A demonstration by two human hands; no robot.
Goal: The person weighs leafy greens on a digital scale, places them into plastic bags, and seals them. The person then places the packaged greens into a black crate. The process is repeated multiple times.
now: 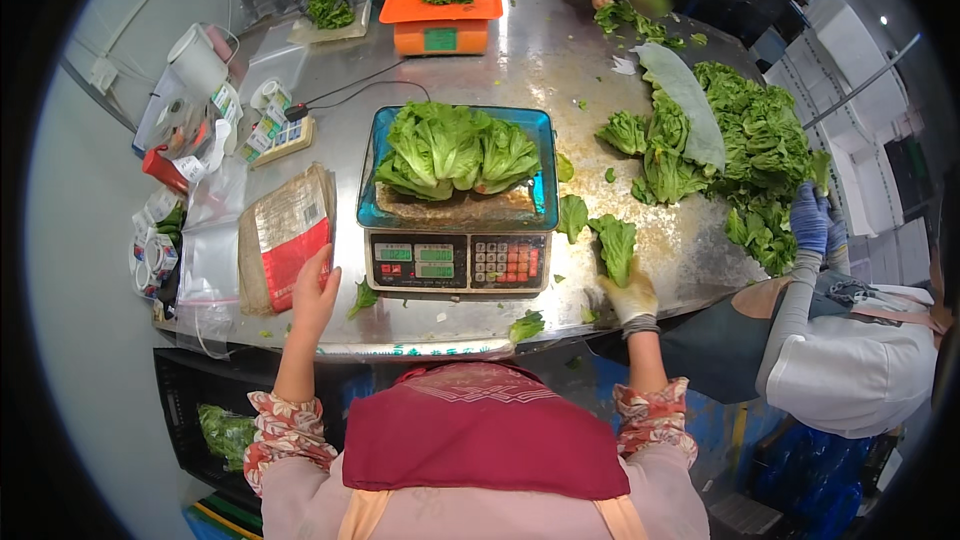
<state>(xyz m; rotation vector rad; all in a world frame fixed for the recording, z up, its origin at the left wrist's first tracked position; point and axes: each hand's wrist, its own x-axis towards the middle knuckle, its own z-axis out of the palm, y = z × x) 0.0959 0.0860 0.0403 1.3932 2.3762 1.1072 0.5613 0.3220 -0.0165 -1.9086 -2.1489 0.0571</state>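
Observation:
My right hand point(632, 298), in a pale glove, grips a small green lettuce head point(618, 246) by its base, just right of the scale. My bare left hand point(315, 289) is open at the right edge of a stack of flat printed bags point(285, 240) in brown, white and red; whether it touches them I cannot tell. Between my hands stands a digital scale point(457, 262) with lit displays and a keypad. Several lettuce heads point(442, 146) lie together on its blue pan point(367, 199), bases towards me.
A large lettuce pile point(757, 127) covers the table's right side, beside a worker's blue-gloved hands point(814, 221). Loose leaves point(527, 325) dot the metal table point(480, 82). An orange scale point(441, 36) stands at the back. Label rolls point(262, 131) and clear bags point(206, 262) lie left.

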